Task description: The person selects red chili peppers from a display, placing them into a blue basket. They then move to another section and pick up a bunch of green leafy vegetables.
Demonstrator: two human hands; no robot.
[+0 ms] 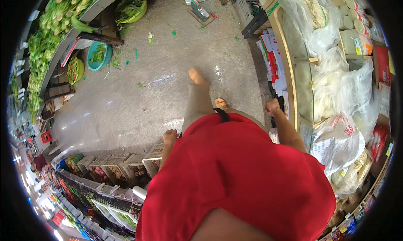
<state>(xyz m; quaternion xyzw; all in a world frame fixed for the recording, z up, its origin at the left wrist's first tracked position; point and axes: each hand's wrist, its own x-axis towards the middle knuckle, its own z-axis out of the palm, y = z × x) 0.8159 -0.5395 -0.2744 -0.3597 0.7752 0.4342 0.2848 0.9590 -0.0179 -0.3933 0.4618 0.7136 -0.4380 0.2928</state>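
Observation:
My left hand point(170, 136) hangs beside my hip on the left. Its fingers look curled, and nothing shows in them; the nearest goods are plastic crates point(154, 156) of produce. On the other side, my right hand point(273, 107) is bent into a loose fist, held near a wood-edged glass display counter point(291, 83). No object is visible in that hand either. I wear a red garment point(239, 156) and tan trousers point(198, 101). One orange sandal point(195, 76) is out in front, blurred, and the other sandal point(221, 103) is nearer my body.
Leafy vegetables point(47, 52) fill the left stand. Below it stand a teal basin point(99, 56), a yellow-green basin point(140, 9) and fallen leaves. A platform scale point(200, 12) rests on the wet-looking floor point(151, 93) ahead. Plastic-bagged dried noodles point(327, 90) line the right counter. A person point(41, 160) is far left.

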